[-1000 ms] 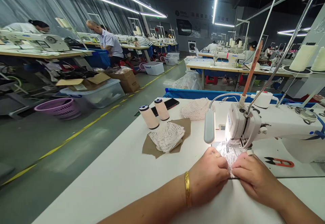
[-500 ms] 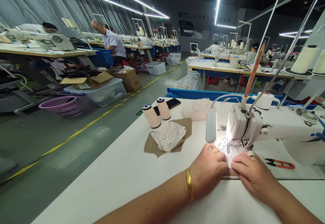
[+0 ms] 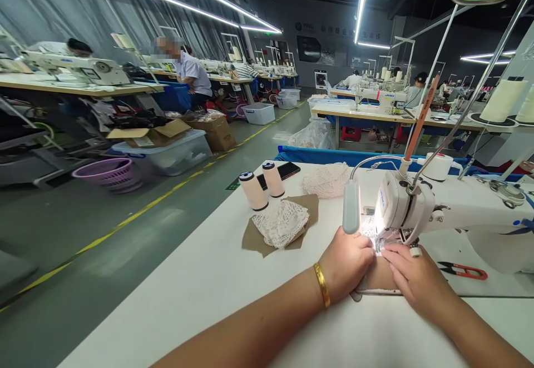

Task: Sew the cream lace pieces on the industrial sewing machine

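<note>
A white sewing machine (image 3: pixel 454 212) stands on the white table (image 3: pixel 200 284). Under its needle lies a white lace piece (image 3: pixel 375 234) on a brown backing (image 3: pixel 377 279), lit by the machine's lamp (image 3: pixel 351 207). My left hand (image 3: pixel 344 262), with a gold bangle at the wrist, rests fingers curled on the fabric's left side, just below the lamp. My right hand (image 3: pixel 415 279) presses the fabric from the right, fingers together and pointing at the needle. Both hands touch the lace and backing.
Two thread spools (image 3: pixel 262 185), a lace stack on brown paper (image 3: pixel 282 223), a netted bundle (image 3: pixel 327 180) and a phone (image 3: pixel 279 172) lie at the table's far left. Red snips (image 3: pixel 463 270) lie right of my hands. Other workers sit at distant machines; bins and boxes line the aisle.
Both hands have slid forward toward the needle, feeding the lace and backing under the machine. More brown backing now shows between my hands, less lace. The view has shifted slightly.
</note>
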`<action>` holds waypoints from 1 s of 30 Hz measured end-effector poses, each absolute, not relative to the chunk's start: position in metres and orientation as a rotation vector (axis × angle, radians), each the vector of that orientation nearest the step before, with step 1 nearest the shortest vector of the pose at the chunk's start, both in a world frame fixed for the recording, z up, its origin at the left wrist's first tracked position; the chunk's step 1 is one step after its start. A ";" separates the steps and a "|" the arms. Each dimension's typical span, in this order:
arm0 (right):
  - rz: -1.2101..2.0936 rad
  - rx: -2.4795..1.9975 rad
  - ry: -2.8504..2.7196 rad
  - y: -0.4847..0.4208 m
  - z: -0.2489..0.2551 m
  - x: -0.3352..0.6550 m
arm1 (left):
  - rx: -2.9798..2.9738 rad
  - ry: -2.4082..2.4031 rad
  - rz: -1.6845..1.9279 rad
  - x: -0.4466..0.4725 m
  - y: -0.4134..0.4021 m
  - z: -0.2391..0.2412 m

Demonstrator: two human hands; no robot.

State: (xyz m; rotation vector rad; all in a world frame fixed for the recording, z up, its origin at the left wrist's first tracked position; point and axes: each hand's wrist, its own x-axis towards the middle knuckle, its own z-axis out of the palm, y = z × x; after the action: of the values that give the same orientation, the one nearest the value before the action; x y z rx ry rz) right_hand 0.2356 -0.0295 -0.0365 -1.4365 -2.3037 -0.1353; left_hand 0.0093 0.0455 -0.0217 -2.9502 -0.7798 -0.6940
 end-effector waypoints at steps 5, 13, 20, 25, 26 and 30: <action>-0.155 -1.445 -2.289 -0.027 -0.039 0.235 | -2.967 -0.884 -0.596 0.010 0.046 -0.019; -0.186 -1.388 -2.251 -0.029 -0.042 0.232 | -2.983 -1.115 -0.533 0.002 0.042 -0.005; -0.085 -1.258 -2.265 -0.030 -0.037 0.231 | -2.830 -1.169 -0.460 0.007 0.031 0.006; 0.109 -1.024 -2.267 -0.034 -0.024 0.220 | -2.889 -1.103 -0.602 -0.004 0.039 0.017; 0.139 -0.996 -2.277 -0.035 -0.022 0.217 | -2.930 -1.073 -0.627 -0.006 0.042 0.017; 0.220 -0.975 -2.382 -0.043 -0.017 0.203 | -3.078 -1.064 -0.442 -0.010 0.048 0.011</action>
State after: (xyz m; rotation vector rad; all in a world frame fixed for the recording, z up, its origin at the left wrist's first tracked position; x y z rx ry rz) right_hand 0.2027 -0.0429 -0.0175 -0.9746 -2.3818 0.2195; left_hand -0.0105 0.0479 0.0111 -3.0778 -1.0637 -0.4422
